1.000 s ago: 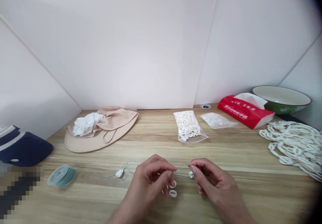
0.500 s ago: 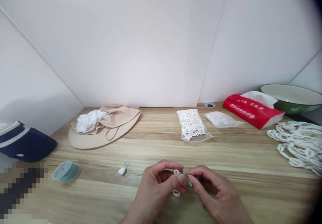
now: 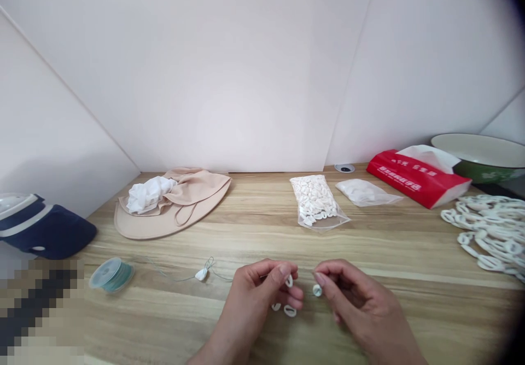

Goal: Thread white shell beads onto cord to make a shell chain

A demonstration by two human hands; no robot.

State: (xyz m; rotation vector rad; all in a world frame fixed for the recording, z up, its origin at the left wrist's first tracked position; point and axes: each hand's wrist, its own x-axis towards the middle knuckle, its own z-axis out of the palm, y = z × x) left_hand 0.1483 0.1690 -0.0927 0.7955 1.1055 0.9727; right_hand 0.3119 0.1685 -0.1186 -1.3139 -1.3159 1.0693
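My left hand (image 3: pixel 256 294) pinches a white cowrie shell (image 3: pixel 289 281) between thumb and forefinger. Below its fingers hang more white shells (image 3: pixel 290 311), partly hidden. A short way to the right, my right hand (image 3: pixel 356 310) is closed in a pinch at the fingertips. A small pale round piece (image 3: pixel 317 290) with a greenish tint shows just under its thumb; what carries it is too fine to make out. Left of the hands, green cord (image 3: pixel 182 280) runs across the table past a looped white shell (image 3: pixel 201 274) towards a spool (image 3: pixel 111 275).
A clear bag of white shells (image 3: pixel 315 198) and another plastic bag (image 3: pixel 363 192) lie at the back. Red tissue pack (image 3: pixel 414 176), green bowl (image 3: pixel 488 171) and strung shells (image 3: pixel 488 233) are on the right. A beige hat (image 3: pixel 192 190) and navy visor (image 3: pixel 69 231) lie left.
My hands have moved a little apart. The left fingers have shifted on the shell, and more shells show beneath them. The pale round piece under the right thumb is more visible.
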